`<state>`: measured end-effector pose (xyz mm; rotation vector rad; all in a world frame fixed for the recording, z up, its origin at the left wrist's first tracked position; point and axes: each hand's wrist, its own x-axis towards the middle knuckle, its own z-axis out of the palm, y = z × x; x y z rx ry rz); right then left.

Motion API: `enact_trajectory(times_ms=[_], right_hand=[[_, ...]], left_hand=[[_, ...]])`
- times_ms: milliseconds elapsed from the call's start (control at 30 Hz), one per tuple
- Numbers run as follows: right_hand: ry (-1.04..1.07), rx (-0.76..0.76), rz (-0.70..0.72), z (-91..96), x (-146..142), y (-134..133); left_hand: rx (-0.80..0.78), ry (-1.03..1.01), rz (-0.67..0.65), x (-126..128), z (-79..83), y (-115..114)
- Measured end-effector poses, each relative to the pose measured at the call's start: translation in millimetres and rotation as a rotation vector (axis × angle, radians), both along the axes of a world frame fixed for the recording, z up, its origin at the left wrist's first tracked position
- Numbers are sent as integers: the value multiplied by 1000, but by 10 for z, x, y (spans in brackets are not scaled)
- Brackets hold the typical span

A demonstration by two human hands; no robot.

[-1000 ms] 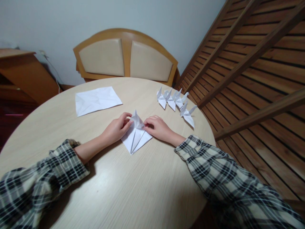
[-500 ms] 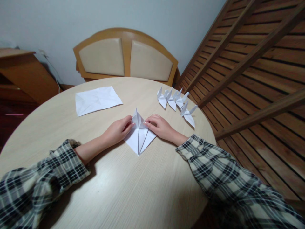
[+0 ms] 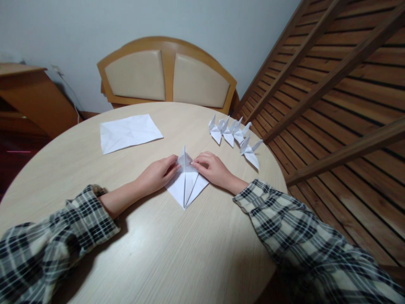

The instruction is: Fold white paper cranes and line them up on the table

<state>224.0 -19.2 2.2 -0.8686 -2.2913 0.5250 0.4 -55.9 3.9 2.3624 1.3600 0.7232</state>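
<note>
A white sheet of folded paper (image 3: pixel 186 185) lies in front of me, its lower point toward me and its raised upper flap standing to a peak. My left hand (image 3: pixel 160 172) pinches the left edge of that flap between thumb and fingers. On the opposite edge, my right hand (image 3: pixel 212 167) grips the paper in the same way, thumb toward the middle. Creases run down the paper's centre to the near corner. The fingertips behind the flap are partly hidden.
Several white paper cranes (image 3: pixel 228 134) stand at the far right of the round table (image 3: pixel 177 253). Toward the far left lies a creased white sheet of paper (image 3: pixel 129 133). A chair (image 3: pixel 168 71) stands behind the table, and a slatted wooden screen (image 3: pixel 341 93) rises on the right.
The raised flap has narrowed, its sides drawn toward the centre line, and its tip has shifted slightly right. Both hands keep hold, the left a little farther right.
</note>
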Motion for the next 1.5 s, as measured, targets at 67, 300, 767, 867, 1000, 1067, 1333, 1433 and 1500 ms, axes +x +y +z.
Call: enact_trajectory(times_ms=[67,300,767,867,1000,1067,1333,1433,1500], right_hand=[[-10,0,-16,0,-1,-1],[-17,-14,46,7,-6,-7],[-134,-4,230,10,-49,-54],[-125,-7,234,9,-49,-55],[-130,-11,226,4,-52,-53],[-140,-11,217,2,-55,-53],[-152,26,206,14,-81,-90],[-145,43,210,19,-89,-98],[-137,56,218,18,-93,-98]], left_hand=[[-4,-7,-4,0,3,-2],[3,-71,4,-5,35,-50],[75,-373,100,13,82,-96],[94,-366,127,1,77,-83],[103,-404,124,-17,62,-57],[60,-434,92,-18,62,-48],[-85,-239,-22,-2,56,-33],[-48,-250,-43,-13,44,-23],[-28,-271,-51,-18,43,-18]])
